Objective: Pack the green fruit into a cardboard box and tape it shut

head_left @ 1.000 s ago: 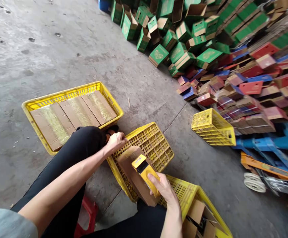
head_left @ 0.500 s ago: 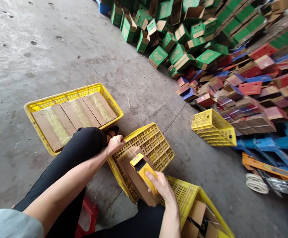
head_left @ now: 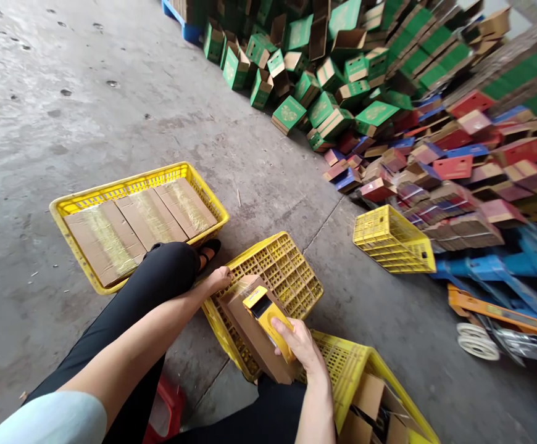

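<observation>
My right hand (head_left: 299, 345) grips a small yellow carton (head_left: 274, 322), thumb on top; its flap end is raised and the inside looks dark. Under the carton a brown cardboard box (head_left: 245, 317) leans on an upturned yellow crate (head_left: 291, 271) with a grid base. My left hand (head_left: 220, 279) is closed beside the crate's left edge, close to the cardboard box's upper end. What its fingers hold, if anything, does not show.
A yellow crate (head_left: 55, 231) on the left floor holds three taped cardboard boxes (head_left: 150, 216). Another yellow crate (head_left: 342, 354) with open cartons stands at lower right. A red stool (head_left: 171, 407) shows below. Beyond are an empty yellow crate (head_left: 389, 237) and piled green boxes (head_left: 289, 114).
My left hand has dropped slightly, and its forearm has shifted right. My right hand keeps the yellow carton in nearly the same place. The whole view has shifted a little.
</observation>
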Tool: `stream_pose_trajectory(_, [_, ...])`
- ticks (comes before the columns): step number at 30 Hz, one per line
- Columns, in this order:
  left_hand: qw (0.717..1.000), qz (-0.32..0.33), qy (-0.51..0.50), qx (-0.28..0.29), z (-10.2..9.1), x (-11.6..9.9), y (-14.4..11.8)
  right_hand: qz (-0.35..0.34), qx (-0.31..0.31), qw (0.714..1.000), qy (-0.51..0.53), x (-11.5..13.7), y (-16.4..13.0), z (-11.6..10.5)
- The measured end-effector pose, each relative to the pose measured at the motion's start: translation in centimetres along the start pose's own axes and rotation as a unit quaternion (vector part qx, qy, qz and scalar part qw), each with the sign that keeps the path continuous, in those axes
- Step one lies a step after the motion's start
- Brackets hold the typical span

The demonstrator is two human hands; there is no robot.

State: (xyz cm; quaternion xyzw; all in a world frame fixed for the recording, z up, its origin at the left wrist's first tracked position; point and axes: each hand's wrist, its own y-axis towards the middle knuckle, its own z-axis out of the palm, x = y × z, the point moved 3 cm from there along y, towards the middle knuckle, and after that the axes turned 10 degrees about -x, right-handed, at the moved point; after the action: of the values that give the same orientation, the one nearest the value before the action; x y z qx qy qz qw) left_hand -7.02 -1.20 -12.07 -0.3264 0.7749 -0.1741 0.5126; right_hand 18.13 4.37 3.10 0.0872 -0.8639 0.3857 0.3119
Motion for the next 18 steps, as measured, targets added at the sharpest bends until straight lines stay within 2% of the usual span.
stream_pose_trajectory(4, [1.000, 0.006, -0.003, 0.026, 1.4, 0.0, -0.1, 0.003, -0.006, 1.000, 0.003, -0.6, 0.4, 0.1])
stream_pose_trajectory(8, [0.999, 0.021, 0.014, 0.026, 2.1, 0.0, -0.1, 0.006, -0.008, 1.000, 0.022, -0.4, 0.2, 0.2])
stream_pose_trajectory(12, [0.997, 0.059, 0.049, 0.011, 2.0, -0.3, -0.2, -0.004, -0.013, 0.999, 0.032, 0.1, -0.2, 0.2])
stream_pose_trajectory(18, [0.988, 0.102, 0.108, -0.043, 1.8, -0.1, -0.6, -0.001, -0.008, 1.000, 0.023, -0.6, 0.1, 0.2])
